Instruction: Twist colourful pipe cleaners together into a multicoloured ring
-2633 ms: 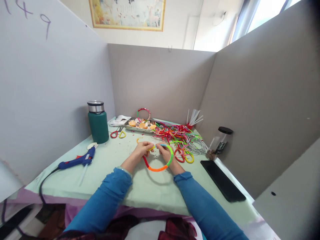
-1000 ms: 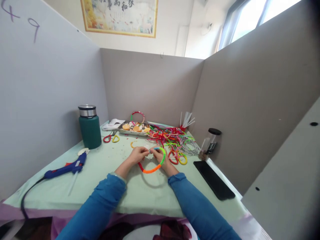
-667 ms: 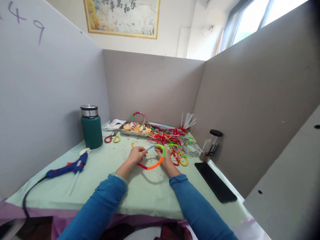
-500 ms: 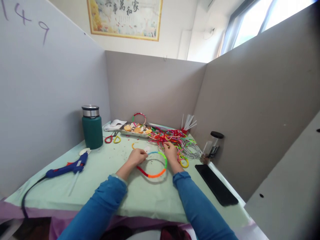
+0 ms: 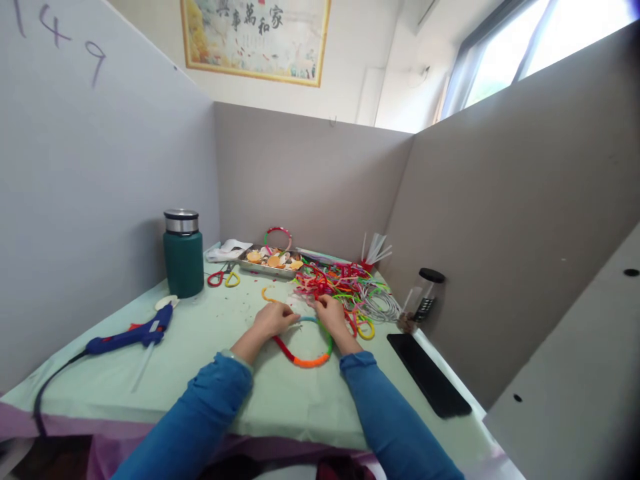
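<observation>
A hoop (image 5: 311,363) wrapped in red, orange, green and blue sections hangs just over the table. My left hand (image 5: 273,322) is closed in a pinch on its upper left part, covering that stretch. An orange-yellow strand (image 5: 267,295) curls out behind the left fingers. My right hand (image 5: 331,316) is beside the hoop's green side, its thumb and fingertips pinched together at the near edge of a tangle of coloured strands (image 5: 345,280). What lies between those fingertips is too small to make out.
At the left are a blue glue gun (image 5: 125,337), a green bottle (image 5: 183,263) and scissors (image 5: 225,277). A metal tray (image 5: 250,265) holding disc-like pieces, with another hoop (image 5: 279,230), lies at the back. At right are a black phone-like slab (image 5: 429,375) and a clear jar (image 5: 420,300).
My right hand has moved left and slightly closer, toward the left hand. The hoop has dipped and its near edge sits lower. My left hand keeps its pinch.
</observation>
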`<state>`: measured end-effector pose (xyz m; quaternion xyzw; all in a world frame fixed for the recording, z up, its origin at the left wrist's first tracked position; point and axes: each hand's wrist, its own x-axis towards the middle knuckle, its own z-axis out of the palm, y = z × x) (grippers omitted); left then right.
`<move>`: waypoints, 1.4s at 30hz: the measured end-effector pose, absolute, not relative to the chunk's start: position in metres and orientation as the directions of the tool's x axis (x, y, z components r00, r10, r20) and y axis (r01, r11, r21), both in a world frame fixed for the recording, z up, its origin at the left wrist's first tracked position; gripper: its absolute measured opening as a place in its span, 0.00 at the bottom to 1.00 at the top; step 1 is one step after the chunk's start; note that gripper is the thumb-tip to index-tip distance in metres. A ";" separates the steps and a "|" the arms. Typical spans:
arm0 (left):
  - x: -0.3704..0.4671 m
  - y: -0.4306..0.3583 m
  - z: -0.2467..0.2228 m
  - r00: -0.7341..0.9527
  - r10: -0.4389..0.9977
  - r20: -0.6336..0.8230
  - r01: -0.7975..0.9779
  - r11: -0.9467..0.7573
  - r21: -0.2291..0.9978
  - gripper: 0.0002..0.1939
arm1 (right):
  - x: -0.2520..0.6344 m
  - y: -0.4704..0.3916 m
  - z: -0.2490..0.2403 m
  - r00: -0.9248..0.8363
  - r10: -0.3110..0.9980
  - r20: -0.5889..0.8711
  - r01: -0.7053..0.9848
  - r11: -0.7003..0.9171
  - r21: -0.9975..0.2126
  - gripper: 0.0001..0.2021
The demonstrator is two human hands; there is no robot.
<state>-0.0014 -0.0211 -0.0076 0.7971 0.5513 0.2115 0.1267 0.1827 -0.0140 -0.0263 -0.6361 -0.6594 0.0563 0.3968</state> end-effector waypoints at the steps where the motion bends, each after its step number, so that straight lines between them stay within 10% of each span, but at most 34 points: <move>1: -0.001 -0.021 -0.007 0.293 0.929 0.224 0.818 -0.365 0.445 0.19 | 0.180 -0.016 -0.026 0.111 0.875 0.472 0.782 0.216 -0.584 0.11; 11: 0.004 -0.005 -0.015 0.239 0.939 0.247 0.701 -0.343 0.625 0.26 | 0.160 -0.035 -0.022 -0.239 0.803 0.545 0.779 0.494 -0.387 0.10; 18: 0.033 -0.003 0.021 0.220 0.787 0.577 0.738 -0.521 0.429 0.16 | 0.162 -0.038 -0.017 -0.265 0.855 0.447 0.882 0.401 -0.245 0.11; 26: 0.093 0.030 0.033 0.226 0.894 0.386 0.874 -0.362 0.326 0.07 | 0.169 -0.044 -0.013 -0.271 0.888 0.370 0.875 0.388 -0.290 0.14; 32: 0.074 0.048 0.022 0.183 0.948 0.261 0.712 -0.311 0.630 0.07 | 0.199 -0.018 -0.004 -0.009 0.868 0.496 0.829 0.284 -0.482 0.15; 42: 0.048 0.034 0.016 0.131 0.905 0.405 0.057 -0.414 0.908 0.10 | 0.187 0.020 -0.009 0.025 0.958 0.286 0.970 0.046 -0.239 0.13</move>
